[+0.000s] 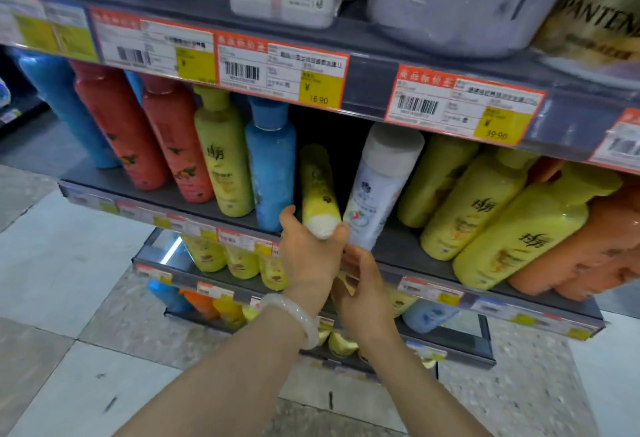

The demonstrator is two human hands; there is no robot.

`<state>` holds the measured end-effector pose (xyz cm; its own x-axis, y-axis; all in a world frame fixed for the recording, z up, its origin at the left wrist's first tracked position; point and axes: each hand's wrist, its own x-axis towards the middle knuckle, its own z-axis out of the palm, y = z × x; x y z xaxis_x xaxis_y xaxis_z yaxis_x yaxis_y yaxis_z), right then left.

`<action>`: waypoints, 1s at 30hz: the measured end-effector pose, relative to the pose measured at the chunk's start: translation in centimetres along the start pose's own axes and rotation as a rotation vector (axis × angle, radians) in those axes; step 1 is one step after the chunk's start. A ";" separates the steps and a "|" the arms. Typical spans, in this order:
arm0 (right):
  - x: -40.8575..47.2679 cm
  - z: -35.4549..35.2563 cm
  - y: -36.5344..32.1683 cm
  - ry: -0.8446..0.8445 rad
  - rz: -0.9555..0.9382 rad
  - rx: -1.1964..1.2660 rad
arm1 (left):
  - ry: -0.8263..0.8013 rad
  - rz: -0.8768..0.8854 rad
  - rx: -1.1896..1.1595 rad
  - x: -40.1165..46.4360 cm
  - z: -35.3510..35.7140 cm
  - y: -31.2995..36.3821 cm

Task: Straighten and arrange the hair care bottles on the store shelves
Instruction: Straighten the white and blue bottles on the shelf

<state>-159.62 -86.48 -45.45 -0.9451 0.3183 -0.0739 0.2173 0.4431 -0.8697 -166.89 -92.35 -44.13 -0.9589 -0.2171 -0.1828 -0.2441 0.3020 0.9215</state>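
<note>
The left hand [308, 256] is gripping the white base of a slim yellow plastic bottle [317, 187], tilting in the shelf [408, 249] gap. The right hand [360, 281] is hanging relaxed just beside it, under a white-capped pale bottle [377, 191]. Tags above are reading 16.90 [318, 100] and 39.90 [496, 134].

Grey shelving [408, 249] edged with orange-and-yellow price labels [282, 69] is seen above a floor [69, 263] laid in pale speckled tiles.

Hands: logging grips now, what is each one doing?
Left hand: holding the yellow tube by its white end.
Right hand: cannot be told.
</note>
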 end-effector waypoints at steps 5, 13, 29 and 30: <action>0.1 0.5 -0.4 0.039 -0.035 -0.030 | 0.065 0.015 -0.091 -0.8 -2.1 -0.2; 0.9 1.9 -3.4 0.147 -0.281 -0.029 | 0.164 0.319 -0.214 -3.2 -7.2 2.1; 4.3 1.2 -9.1 0.252 -0.134 0.033 | -0.159 0.432 -0.074 -0.3 -8.1 -0.8; 4.4 1.1 -9.0 0.247 -0.145 -0.002 | -0.234 0.416 0.024 0.3 -7.7 -1.9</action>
<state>-166.03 -89.98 -38.52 -0.8782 0.4460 0.1729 0.0846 0.5005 -0.8616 -165.59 -100.15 -43.27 -0.9820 0.1410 0.1256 0.1673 0.3407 0.9252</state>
